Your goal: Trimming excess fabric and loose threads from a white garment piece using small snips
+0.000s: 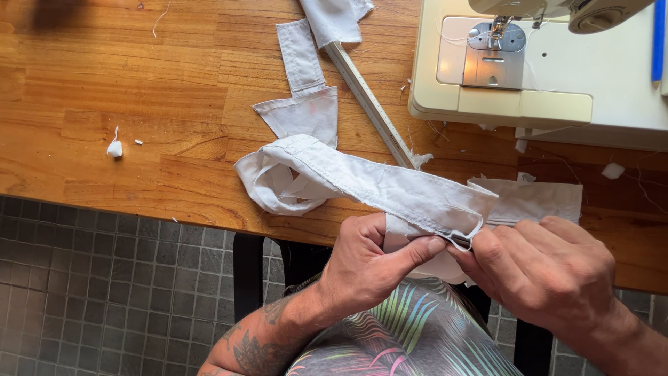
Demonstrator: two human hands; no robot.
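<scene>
A long white fabric strip (362, 184) with stitched seams lies across the front edge of the wooden table (139, 104) and curls into a loop at its left end. My left hand (365, 268) pinches the strip's near end between thumb and fingers. Touching it from the right, my right hand (543, 268) grips the same end, with a small metal tool tip (460, 240) showing between the fingers. Both hands hover just off the table edge, above my lap.
A cream sewing machine (529, 76) stands at the back right. A metal ruler (369, 104) lies diagonally mid-table beside other white fabric pieces (306, 104). More white cloth (543, 202) lies at right. Small scraps and threads dot the wood; grey tiled floor lies below.
</scene>
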